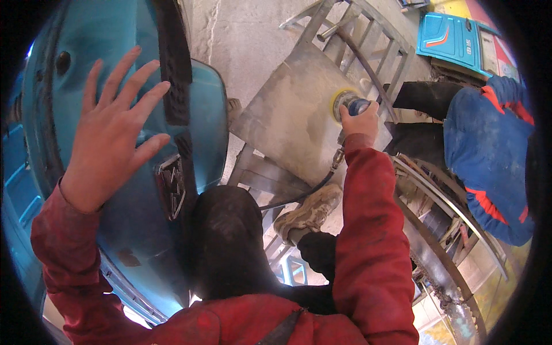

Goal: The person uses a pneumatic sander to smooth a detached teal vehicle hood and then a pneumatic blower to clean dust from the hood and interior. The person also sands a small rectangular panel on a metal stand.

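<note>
My right hand (360,123) is closed around an air sander (347,104), a round tool with a yellow-edged pad and a dark blue top. The sander rests on a dusty grey board (293,109), near its right side. From it a black air hose (305,194) with a metal coupling (337,158) runs down to the left. My left hand (112,129) has its fingers spread and holds nothing. It is in front of a blue vehicle panel (138,241); I cannot tell whether it touches the surface.
The board lies on a metal frame with rungs (376,29). At right a person in a blue jacket (486,149) bends over. Metal parts (443,201) pile up below them. A blue printed panel (448,41) stands at the far right. My boot (310,210) is by the board.
</note>
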`<action>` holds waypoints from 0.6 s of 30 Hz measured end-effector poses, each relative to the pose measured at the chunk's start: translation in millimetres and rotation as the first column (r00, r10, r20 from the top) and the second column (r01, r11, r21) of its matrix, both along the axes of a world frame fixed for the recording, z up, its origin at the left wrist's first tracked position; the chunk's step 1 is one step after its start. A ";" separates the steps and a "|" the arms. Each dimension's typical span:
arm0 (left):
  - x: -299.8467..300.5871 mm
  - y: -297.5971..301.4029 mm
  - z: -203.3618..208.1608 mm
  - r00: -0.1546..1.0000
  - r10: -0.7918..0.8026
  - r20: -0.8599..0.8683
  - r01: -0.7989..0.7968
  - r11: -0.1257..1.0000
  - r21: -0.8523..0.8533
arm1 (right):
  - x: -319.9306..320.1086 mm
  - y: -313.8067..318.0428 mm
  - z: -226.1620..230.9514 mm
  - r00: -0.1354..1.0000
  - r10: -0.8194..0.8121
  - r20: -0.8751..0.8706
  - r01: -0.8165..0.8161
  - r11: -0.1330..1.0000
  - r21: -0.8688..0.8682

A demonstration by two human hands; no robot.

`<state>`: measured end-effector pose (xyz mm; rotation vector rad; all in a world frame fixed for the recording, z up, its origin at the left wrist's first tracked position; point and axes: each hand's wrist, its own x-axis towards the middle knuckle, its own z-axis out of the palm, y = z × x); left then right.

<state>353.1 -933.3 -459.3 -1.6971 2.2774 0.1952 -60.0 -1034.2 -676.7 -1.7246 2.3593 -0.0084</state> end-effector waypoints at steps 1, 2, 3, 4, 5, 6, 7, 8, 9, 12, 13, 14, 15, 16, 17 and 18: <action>-0.2 -0.1 0.6 1.000 0.000 -0.005 0.000 1.000 -0.001 | 2.6 -0.4 0.2 1.000 0.001 0.016 -0.001 1.000 0.000; -0.3 -0.1 1.0 1.000 -0.007 0.010 0.007 1.000 -0.009 | 5.1 -0.6 0.3 1.000 0.000 0.025 0.000 1.000 -0.003; -0.5 -0.3 1.3 1.000 0.004 -0.015 -0.004 1.000 -0.004 | 7.6 -0.6 0.3 1.000 0.017 0.019 -0.017 1.000 0.007; -0.7 -0.2 1.3 1.000 0.006 -0.021 -0.006 1.000 -0.006 | 10.0 -0.5 0.2 0.999 0.032 0.005 -0.032 0.999 0.015; -0.9 0.0 1.7 1.000 0.000 -0.003 0.000 1.000 -0.012 | 12.5 -0.1 0.2 0.999 0.046 -0.008 -0.046 0.999 0.005; -0.9 0.2 1.9 1.000 0.011 -0.027 -0.011 1.000 -0.005 | 14.9 0.3 0.4 0.998 0.058 -0.006 -0.058 0.998 0.032; -1.0 0.4 1.9 0.999 0.013 -0.031 -0.013 1.000 -0.005 | 17.3 0.9 0.5 0.998 0.068 -0.007 -0.068 0.997 0.039; -1.1 0.7 1.7 1.000 0.007 -0.014 -0.007 1.000 -0.009 | 19.6 1.6 0.7 0.996 0.088 0.004 -0.088 0.994 0.059; -1.1 0.9 1.6 0.999 0.015 -0.045 -0.015 1.000 -0.003 | 21.8 2.2 0.9 0.997 0.078 -0.010 -0.078 0.996 0.048; -0.5 1.7 1.3 0.998 0.017 -0.058 -0.018 1.000 -0.003 | 28.2 4.0 2.4 0.996 0.085 0.000 -0.085 0.995 0.059; -0.4 1.9 1.2 0.998 0.018 -0.058 -0.018 1.000 -0.004 | 30.4 4.6 3.0 0.996 0.089 0.005 -0.089 0.994 0.069; -0.3 1.9 1.0 0.999 0.011 -0.038 -0.011 1.000 -0.011 | 32.7 5.1 3.6 0.995 0.097 0.002 -0.097 0.994 0.043; -0.3 2.0 0.9 0.998 0.015 -0.062 -0.016 1.000 -0.011 | 35.0 5.6 4.2 0.994 0.105 0.015 -0.106 0.993 0.059; -0.4 2.1 0.8 0.998 0.012 -0.066 -0.013 1.000 -0.014 | 37.3 6.1 4.8 0.993 0.119 0.021 -0.120 0.992 0.042; -0.5 2.0 0.8 0.999 0.003 -0.047 -0.004 1.000 -0.022 | 39.5 6.6 5.3 0.990 0.138 0.034 -0.139 0.990 0.034; -0.6 1.9 0.7 0.998 0.010 -0.065 -0.012 1.000 -0.021 | 41.8 7.1 5.9 0.991 0.128 0.035 -0.129 0.991 0.034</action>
